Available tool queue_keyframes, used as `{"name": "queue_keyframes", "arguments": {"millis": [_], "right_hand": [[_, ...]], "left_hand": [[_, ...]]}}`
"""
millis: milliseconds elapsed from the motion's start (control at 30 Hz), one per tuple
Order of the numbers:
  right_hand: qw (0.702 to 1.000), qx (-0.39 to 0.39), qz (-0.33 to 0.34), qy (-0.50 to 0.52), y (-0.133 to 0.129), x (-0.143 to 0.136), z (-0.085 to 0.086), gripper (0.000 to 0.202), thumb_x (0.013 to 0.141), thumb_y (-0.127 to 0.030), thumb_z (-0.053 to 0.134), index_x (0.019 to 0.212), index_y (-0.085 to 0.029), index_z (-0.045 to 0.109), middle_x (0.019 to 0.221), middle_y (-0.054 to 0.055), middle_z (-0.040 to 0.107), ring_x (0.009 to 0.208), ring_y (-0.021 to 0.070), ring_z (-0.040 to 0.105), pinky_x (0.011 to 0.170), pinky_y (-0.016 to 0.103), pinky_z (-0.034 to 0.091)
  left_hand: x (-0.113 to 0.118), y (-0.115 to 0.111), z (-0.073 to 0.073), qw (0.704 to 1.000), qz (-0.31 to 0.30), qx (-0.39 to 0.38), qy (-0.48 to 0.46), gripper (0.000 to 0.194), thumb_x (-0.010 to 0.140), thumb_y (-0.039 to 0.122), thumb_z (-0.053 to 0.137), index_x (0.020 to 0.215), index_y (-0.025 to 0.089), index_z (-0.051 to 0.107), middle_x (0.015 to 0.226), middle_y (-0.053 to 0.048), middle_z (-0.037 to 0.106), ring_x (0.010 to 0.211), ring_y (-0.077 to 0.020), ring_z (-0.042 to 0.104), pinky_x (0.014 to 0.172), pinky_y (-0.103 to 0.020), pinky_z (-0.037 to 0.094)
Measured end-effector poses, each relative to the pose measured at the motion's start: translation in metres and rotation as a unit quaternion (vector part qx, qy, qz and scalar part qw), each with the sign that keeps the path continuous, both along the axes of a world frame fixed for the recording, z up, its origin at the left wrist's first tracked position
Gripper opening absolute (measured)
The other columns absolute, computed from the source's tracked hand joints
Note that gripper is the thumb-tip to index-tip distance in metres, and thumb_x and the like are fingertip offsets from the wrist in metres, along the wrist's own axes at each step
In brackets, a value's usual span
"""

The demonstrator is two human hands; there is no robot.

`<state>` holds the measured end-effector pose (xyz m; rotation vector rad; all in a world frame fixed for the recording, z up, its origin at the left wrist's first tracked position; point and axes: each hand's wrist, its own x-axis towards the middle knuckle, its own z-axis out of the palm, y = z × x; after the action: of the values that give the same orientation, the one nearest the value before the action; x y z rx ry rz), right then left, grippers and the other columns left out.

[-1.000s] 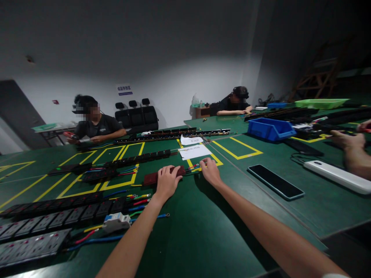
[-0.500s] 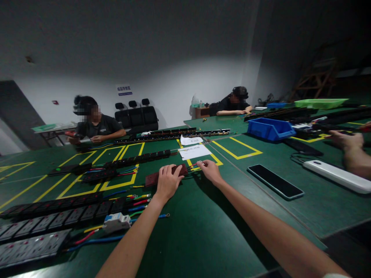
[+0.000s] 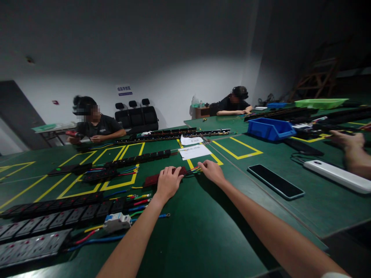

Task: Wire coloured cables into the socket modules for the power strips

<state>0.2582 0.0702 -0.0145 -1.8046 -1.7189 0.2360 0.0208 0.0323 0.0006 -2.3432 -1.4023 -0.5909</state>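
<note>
A dark red block-like part [image 3: 152, 180] lies on the green table [image 3: 185, 231], near the middle of the view. My left hand [image 3: 168, 181] is closed over it from above, fingers wrapped across its right half. Thin coloured wires [image 3: 191, 170] run out of the part's right end. Their far ends are pinched between the thumb and fingers of my right hand [image 3: 211, 171]. Just beyond the hands lie white paper sheets [image 3: 194, 152] with print on them.
Black socket strips [image 3: 34, 247] with coloured leads and a white breaker [image 3: 117, 222] fill the left. At right are a phone [image 3: 275, 181], a white device [image 3: 339, 175], a blue bin [image 3: 271, 129] and another person's hand [image 3: 352, 144]. Two people sit across.
The red part has tilted a little under my left hand and shows less of its top face. The wires between my hands now look more spread, with yellow visible.
</note>
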Motion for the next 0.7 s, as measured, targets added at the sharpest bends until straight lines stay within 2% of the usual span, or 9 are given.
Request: {"name": "queue_keyframes", "arguments": {"millis": [167,533,700], "right_hand": [[0.997,-0.043,-0.013,-0.056,-0.0011,0.0047,0.0051,0.059,0.098,-0.06,0.036,0.082,-0.018,0.074,0.091,0.015,0.073,0.084,0.0251,0.065,0.064,0.03,0.038],[0.998,-0.059,-0.02,0.012,0.0023,0.0031,-0.0014,0.038,0.092,-0.052,0.053,0.08,-0.02,0.071,0.083,0.007,0.073,0.076,0.0201,0.065,0.063,0.027,0.035],[0.998,-0.063,-0.01,-0.009,0.0018,0.0023,-0.0001,0.033,0.092,-0.048,0.056,0.081,-0.02,0.069,0.084,0.006,0.072,0.074,0.018,0.062,0.061,0.026,0.033]], "left_hand": [[0.0,-0.0006,0.0007,1.0,0.011,-0.003,-0.006,0.039,0.101,0.044,0.043,0.131,0.022,0.058,0.117,-0.011,0.062,0.107,-0.0261,0.055,0.087,-0.04,0.045],[-0.0011,-0.0002,-0.0004,1.0,0.003,0.003,0.002,0.04,0.102,0.044,0.043,0.131,0.023,0.058,0.115,-0.01,0.062,0.106,-0.0254,0.055,0.087,-0.039,0.044],[-0.0005,-0.0004,0.0004,1.0,-0.003,-0.005,0.015,0.039,0.101,0.044,0.045,0.13,0.022,0.059,0.114,-0.01,0.062,0.105,-0.0253,0.055,0.086,-0.039,0.044]]}}
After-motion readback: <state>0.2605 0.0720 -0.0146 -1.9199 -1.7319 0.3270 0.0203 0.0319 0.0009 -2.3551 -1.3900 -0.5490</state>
